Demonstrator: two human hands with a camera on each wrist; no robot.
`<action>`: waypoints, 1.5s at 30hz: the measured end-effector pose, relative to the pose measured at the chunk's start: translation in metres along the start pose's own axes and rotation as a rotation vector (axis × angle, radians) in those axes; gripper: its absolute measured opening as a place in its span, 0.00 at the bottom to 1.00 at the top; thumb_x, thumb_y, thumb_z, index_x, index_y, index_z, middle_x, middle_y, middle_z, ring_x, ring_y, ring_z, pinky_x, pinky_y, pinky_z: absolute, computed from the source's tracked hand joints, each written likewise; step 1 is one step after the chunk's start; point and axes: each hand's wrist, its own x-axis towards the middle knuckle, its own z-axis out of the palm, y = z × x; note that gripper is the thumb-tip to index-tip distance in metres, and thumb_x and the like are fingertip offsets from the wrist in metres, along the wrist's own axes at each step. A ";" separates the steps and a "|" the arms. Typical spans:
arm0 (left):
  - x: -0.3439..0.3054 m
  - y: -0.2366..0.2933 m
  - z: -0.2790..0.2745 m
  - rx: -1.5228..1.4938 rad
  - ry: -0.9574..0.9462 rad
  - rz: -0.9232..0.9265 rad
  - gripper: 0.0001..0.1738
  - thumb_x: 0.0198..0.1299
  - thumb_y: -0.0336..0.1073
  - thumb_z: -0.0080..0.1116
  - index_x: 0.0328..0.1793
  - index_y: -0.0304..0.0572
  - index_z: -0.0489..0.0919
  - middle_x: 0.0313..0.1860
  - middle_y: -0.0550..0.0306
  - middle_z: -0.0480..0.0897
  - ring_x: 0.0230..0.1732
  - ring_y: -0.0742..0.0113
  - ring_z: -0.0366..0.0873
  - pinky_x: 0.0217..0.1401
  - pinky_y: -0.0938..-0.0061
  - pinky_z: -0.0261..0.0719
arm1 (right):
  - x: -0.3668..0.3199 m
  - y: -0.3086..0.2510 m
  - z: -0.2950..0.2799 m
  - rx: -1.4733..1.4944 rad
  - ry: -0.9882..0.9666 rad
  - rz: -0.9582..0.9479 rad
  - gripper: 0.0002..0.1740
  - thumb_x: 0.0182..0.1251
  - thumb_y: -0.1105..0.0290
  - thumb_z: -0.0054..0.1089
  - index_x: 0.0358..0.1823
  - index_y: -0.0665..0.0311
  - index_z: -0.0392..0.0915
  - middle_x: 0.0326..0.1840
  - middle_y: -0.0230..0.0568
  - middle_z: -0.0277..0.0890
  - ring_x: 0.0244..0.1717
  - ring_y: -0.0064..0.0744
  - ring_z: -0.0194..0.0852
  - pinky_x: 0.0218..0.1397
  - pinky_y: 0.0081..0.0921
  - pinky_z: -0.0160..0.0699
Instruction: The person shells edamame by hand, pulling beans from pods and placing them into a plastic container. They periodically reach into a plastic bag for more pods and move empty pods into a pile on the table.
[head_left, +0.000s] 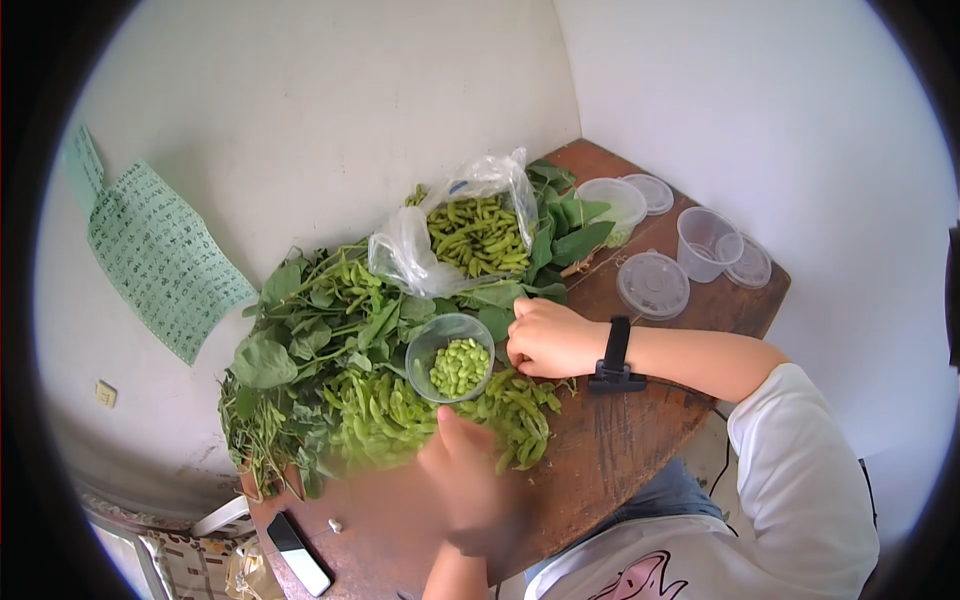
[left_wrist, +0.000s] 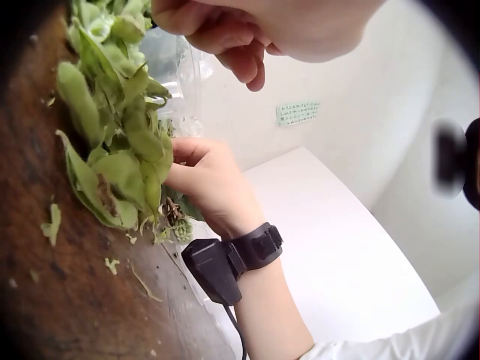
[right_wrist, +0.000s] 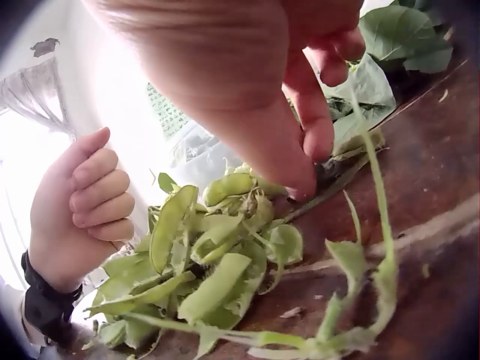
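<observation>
My right hand [head_left: 560,340] is low over the pile's right side, just right of a clear plastic cup [head_left: 424,346] of shelled green beans [head_left: 460,368]. In the right wrist view its bent fingertips reach down beside a stem [right_wrist: 330,189] and leaves; I cannot tell whether they pinch anything. Near the table's front my left hand [head_left: 460,468] is raised and motion-blurred. The right wrist view shows this left hand [right_wrist: 94,191] with fingers curled in and thumb up, nothing showing in it. Between the hands lie green bean pods [head_left: 375,412], some split open [right_wrist: 217,289].
Leafy bean stalks [head_left: 270,355] cover the table's left side. Behind the cup, an unfolded plastic bag [head_left: 400,250] holds more pods [head_left: 475,232]. Clear cups [head_left: 700,240] and lids [head_left: 653,285] stand at the back right. A phone [head_left: 298,555] lies at the front left edge.
</observation>
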 end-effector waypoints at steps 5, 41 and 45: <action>0.001 -0.004 0.001 0.034 0.025 0.028 0.36 0.79 0.50 0.40 0.16 0.38 0.73 0.13 0.62 0.73 0.16 0.76 0.65 0.24 0.77 0.58 | -0.003 -0.001 -0.006 0.169 0.042 0.080 0.03 0.47 0.71 0.64 0.22 0.62 0.84 0.23 0.38 0.83 0.32 0.43 0.78 0.46 0.33 0.76; 0.001 0.006 -0.003 -0.072 0.010 -0.006 0.35 0.81 0.49 0.35 0.24 0.34 0.80 0.12 0.63 0.72 0.17 0.76 0.66 0.26 0.76 0.61 | 0.127 0.116 -0.008 -0.170 0.354 0.254 0.06 0.56 0.64 0.70 0.33 0.54 0.91 0.40 0.37 0.82 0.51 0.47 0.69 0.60 0.37 0.70; -0.002 0.010 -0.003 -0.083 -0.020 -0.016 0.33 0.80 0.48 0.37 0.26 0.35 0.80 0.12 0.64 0.72 0.18 0.77 0.66 0.27 0.76 0.61 | 0.114 0.104 -0.024 -0.127 0.396 0.297 0.07 0.55 0.66 0.69 0.32 0.61 0.88 0.36 0.40 0.84 0.42 0.45 0.77 0.59 0.39 0.73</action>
